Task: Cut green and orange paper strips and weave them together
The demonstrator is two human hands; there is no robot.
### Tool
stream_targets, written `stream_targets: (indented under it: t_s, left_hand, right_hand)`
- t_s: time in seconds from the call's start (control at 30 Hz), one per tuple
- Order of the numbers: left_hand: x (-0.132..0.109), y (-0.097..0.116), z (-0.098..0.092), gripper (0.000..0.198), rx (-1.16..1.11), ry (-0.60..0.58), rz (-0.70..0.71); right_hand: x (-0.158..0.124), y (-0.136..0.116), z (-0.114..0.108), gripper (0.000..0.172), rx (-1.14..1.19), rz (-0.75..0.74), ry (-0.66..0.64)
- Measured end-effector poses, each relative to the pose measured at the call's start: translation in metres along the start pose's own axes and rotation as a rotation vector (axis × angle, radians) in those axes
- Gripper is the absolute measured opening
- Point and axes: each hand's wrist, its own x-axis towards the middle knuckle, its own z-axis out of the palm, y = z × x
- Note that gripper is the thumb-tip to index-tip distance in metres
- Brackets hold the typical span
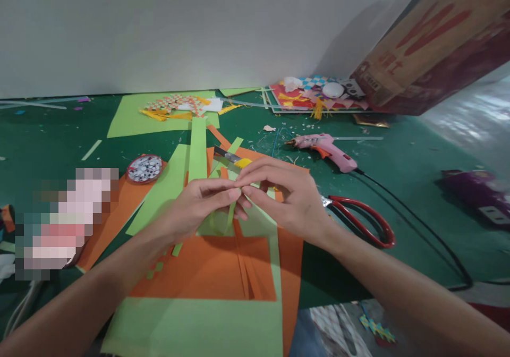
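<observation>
My left hand (207,205) and my right hand (289,197) meet over a pile of coloured paper, fingertips pinched together. Between them is a narrow light green paper strip (231,218), its end hanging below the fingers; the pinched part is mostly hidden. Orange paper strips (244,264) lie beneath, on an orange sheet (191,277) above a green sheet (191,325). Just beyond my right fingers rests a utility knife (228,155) with a yellow part. Scissors (360,221) with red handles lie beside my right wrist. A wide green strip (198,150) extends away from my left hand.
A pink glue gun (329,147) lies right of the paper, its cord trailing right. At left are a round dish of googly eyes (144,169) and a blurred-out object (71,219). Woven paper pieces (175,104) lie at the back. A large bag (434,49) stands back right.
</observation>
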Motion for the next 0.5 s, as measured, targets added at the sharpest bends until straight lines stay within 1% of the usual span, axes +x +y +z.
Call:
stream_targets:
  t_s: [0.2,0.37,0.5]
  left_hand:
    - [-0.0011,0.0025,0.0014,0.015,0.034,-0.003,-0.008]
    - [-0.0006,0.0013,0.0009,0.017,0.077,0.003,0.004]
    - [-0.0006,0.0002,0.0018,0.017,0.153,0.061,0.027]
  right_hand:
    - [0.0020,-0.0008,0.0001,0.010,0.030,0.030,-0.001]
    - [0.0024,-0.0014,-0.0011,0.010,0.034,0.049,-0.010]
    - [0.0026,-0.0010,-0.0019,0.010,0.015,0.060,-0.010]
